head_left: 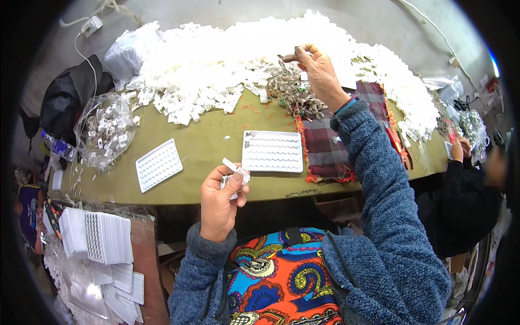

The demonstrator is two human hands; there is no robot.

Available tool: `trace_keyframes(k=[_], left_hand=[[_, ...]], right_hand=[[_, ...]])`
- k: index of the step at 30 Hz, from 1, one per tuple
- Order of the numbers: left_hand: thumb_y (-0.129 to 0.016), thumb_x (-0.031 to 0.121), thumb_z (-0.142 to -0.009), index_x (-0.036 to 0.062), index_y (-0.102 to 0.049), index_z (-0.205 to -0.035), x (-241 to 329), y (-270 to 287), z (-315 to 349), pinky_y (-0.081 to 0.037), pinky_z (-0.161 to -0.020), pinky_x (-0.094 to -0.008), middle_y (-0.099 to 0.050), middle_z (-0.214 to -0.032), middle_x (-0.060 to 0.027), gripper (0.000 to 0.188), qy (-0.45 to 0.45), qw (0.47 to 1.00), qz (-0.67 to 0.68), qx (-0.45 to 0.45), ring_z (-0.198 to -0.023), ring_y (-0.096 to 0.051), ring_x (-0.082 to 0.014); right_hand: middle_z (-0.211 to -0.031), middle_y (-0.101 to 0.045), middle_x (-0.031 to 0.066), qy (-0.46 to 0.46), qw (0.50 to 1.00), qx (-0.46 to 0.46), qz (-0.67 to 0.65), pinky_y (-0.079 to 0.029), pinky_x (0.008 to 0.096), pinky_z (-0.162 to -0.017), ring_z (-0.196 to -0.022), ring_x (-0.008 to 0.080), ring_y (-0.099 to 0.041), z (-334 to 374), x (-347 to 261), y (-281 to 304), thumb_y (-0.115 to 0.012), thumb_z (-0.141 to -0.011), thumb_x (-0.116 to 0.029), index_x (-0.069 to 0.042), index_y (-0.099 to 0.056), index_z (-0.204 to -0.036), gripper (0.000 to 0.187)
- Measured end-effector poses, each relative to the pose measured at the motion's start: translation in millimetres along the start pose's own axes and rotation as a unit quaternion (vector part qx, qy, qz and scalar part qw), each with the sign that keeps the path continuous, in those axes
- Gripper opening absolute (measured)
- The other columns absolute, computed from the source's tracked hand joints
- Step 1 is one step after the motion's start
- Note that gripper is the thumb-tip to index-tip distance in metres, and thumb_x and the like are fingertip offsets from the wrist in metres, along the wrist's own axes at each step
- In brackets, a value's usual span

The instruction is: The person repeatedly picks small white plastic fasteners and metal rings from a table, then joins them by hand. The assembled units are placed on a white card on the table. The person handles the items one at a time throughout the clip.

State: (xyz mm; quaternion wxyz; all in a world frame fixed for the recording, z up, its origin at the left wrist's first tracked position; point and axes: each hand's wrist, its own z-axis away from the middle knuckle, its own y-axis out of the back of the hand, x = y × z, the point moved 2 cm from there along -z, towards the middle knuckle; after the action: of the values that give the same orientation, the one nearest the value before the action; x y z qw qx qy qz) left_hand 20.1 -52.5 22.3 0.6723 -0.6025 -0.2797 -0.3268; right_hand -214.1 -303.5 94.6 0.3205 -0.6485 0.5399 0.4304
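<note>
Left hand (pixel 219 197) fingers pinching a small white tag (pixel 234 166) just before a white dimpled tray (pixel 272 151), right hand (pixel 319 70) fingers pinching a small ring (pixel 298 50) above the ring pile (pixel 290 89) on the olive surface (pixel 206 141)

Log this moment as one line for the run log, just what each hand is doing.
left hand: holds small white tag over table edge | right hand: pinches a ring above ring pile | white tray: on table between hands

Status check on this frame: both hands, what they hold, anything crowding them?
Left hand pinching a small white tag. Right hand pinching a ring above the ring pile. White tray between the hands, nothing blocking.
</note>
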Motion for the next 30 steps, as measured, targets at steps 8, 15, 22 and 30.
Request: trace_keyframes(k=[8,15,22,30], left_hand=[[-0.067,0.009,-0.093,-0.0003,-0.06,-0.108,-4,-12,5,-0.044,-0.048,-0.0207,-0.067,-0.094,-0.0103,0.019,0.015,1.0,0.004,-0.004,-0.069,-0.062,-0.0113],[-0.069,0.009,-0.091,0.0018,-0.061,-0.1,-12,-16,7,-0.047,-0.048,-0.0208,-0.07,-0.096,-0.0109,0.014,0.024,1.0,0.012,-0.004,-0.07,-0.064,-0.012],[-0.071,0.012,-0.091,0.0019,-0.06,-0.103,-26,-25,7,-0.048,-0.049,-0.0214,-0.068,-0.092,-0.0074,0.019,0.018,1.0,0.005,-0.005,-0.075,-0.068,-0.0137],[-0.067,0.011,-0.093,0.0001,-0.06,-0.116,-18,-26,1,-0.051,-0.052,-0.0226,-0.069,-0.094,-0.0089,0.026,-0.017,0.998,0.045,-0.032,-0.082,-0.07,-0.0168]], right_hand=[[-0.083,-0.067,0.0052,-0.01,0.999,-0.039,-0.018,-0.052,0.0266,-0.083,-0.086,0.0129,-0.066,-1,-15,17,-0.057,-0.101,-0.023,-0.003,-0.057,-0.106,0.02],[-0.09,-0.065,0.0059,0.018,0.984,-0.158,-0.08,-0.051,0.0306,-0.09,-0.095,0.0181,-0.066,90,-42,-20,-0.052,-0.103,-0.022,-0.004,-0.054,-0.108,0.019],[-0.084,-0.061,0.0024,-0.179,0.95,-0.112,-0.232,-0.046,0.0188,-0.054,-0.063,0.0072,-0.057,186,-39,-78,-0.06,-0.099,-0.017,-0.005,-0.053,-0.111,0.018],[-0.077,-0.064,-0.0017,-0.243,0.947,-0.156,-0.138,-0.043,0.0196,-0.052,-0.06,0.0037,-0.054,177,-45,-85,-0.071,-0.092,-0.02,-0.003,-0.067,-0.092,0.018]])
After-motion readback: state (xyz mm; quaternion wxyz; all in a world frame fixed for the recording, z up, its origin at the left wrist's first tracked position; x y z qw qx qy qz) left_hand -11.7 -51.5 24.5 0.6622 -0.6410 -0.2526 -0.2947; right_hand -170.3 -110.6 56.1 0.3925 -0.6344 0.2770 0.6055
